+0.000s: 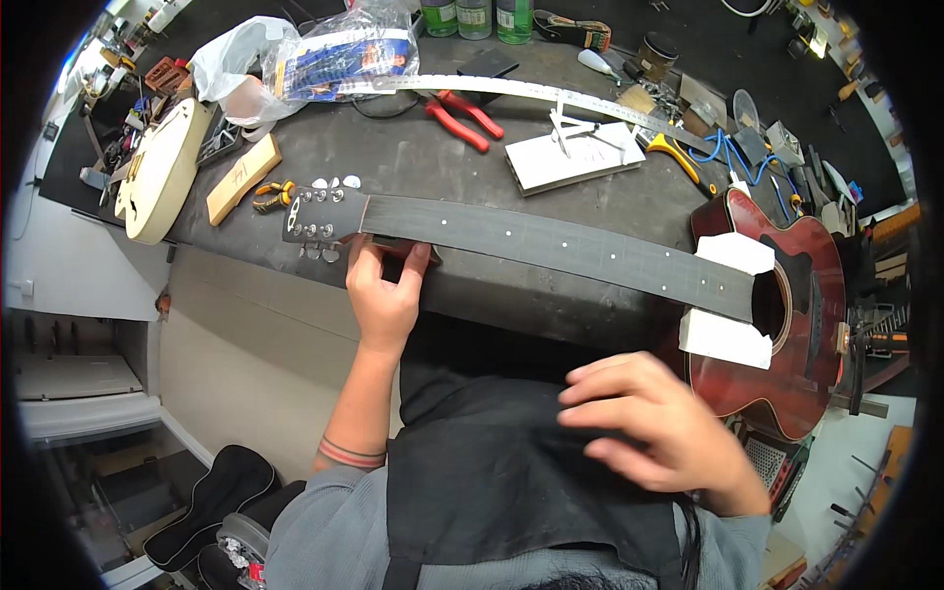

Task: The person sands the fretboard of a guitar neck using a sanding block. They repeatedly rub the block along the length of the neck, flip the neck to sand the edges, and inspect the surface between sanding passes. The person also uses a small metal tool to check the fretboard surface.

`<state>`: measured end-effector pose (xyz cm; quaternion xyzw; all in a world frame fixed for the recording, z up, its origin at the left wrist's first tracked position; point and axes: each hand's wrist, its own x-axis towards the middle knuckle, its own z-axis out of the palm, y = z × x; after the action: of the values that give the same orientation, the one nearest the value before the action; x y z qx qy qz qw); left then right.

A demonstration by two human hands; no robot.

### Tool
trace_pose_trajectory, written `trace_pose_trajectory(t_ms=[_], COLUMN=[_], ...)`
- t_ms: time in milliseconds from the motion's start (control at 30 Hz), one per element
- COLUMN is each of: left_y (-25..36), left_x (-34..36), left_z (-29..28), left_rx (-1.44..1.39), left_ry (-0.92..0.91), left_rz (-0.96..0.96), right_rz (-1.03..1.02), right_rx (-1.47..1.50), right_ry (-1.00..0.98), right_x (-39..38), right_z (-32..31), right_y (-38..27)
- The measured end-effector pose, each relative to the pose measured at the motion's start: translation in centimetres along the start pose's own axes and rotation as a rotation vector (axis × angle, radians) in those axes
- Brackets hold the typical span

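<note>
A dark red acoustic guitar (708, 388) lies across the bench front, its body at the right and headstock (320, 221) at the left. Its long dark fretboard (536, 236) has pale dots and no strings over it. White masking sheets (726, 338) cover the top on both sides of the fretboard's end. My left hand (383, 290) grips the neck from below near the headstock, thumb and fingers closed; the fingertips are partly hidden under it. Over my dark apron, my right hand (639, 418) hovers with fingers apart, holding nothing, slightly blurred by motion.
Behind the neck lie red-handled pliers (467, 120), a white block (575, 160) with small tools on it, a long steel ruler (511, 88) and a yellow-handled tool (678, 162). A cream guitar body (162, 172) and wooden block (243, 180) are at left. Green bottles (514, 20) stand behind.
</note>
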<state>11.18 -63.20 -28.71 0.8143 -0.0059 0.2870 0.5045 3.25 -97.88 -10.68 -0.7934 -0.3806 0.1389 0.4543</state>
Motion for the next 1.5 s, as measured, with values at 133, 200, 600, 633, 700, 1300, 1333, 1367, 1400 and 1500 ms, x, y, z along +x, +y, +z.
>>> trace_pose_trajectory(t_ms=[133,200,600,633,700,1300,1333,1367,1400,1500], left_y=[0.5,0.6,0.6,0.8,1.0,1.8,1.8,1.7,1.6,1.0], left_x=[-0.1,0.0,0.3,0.4,0.4,-0.2,-0.3,-0.3,-0.4,-0.8], left_z=[0.1,0.0,0.0,0.0,-0.1,0.6,0.6,0.6,0.5,0.8], left_rx=[-0.025,-0.072,-0.007,-0.004,-0.007,0.356,0.346,0.335,0.335,0.301], left_ry=[0.017,0.014,-0.014,-0.011,-0.017,-0.103,-0.114,-0.125,-0.107,-0.056], left_rz=[-0.013,-0.059,-0.022,-0.044,-0.089,-0.092,-0.114,-0.136,-0.114,-0.070], right_rz=[0.071,0.139,0.297,0.304,0.298,0.185,0.181,0.177,0.170,0.162], right_rx=[0.109,0.130,0.171,0.183,0.208,0.191,0.187,0.182,0.179,0.191], right_ry=[0.072,0.137,0.303,0.305,0.311,0.299,0.299,0.298,0.295,0.293], right_x=[1.6,2.7,5.5,5.6,5.8,5.0,5.0,4.9,5.0,4.9], right_z=[6.1,7.7,9.4,9.5,9.7,9.5,9.5,9.6,9.6,9.6], right_y=[5.4,7.9,12.1,12.1,12.4,12.9,13.0,13.3,13.4,13.6])
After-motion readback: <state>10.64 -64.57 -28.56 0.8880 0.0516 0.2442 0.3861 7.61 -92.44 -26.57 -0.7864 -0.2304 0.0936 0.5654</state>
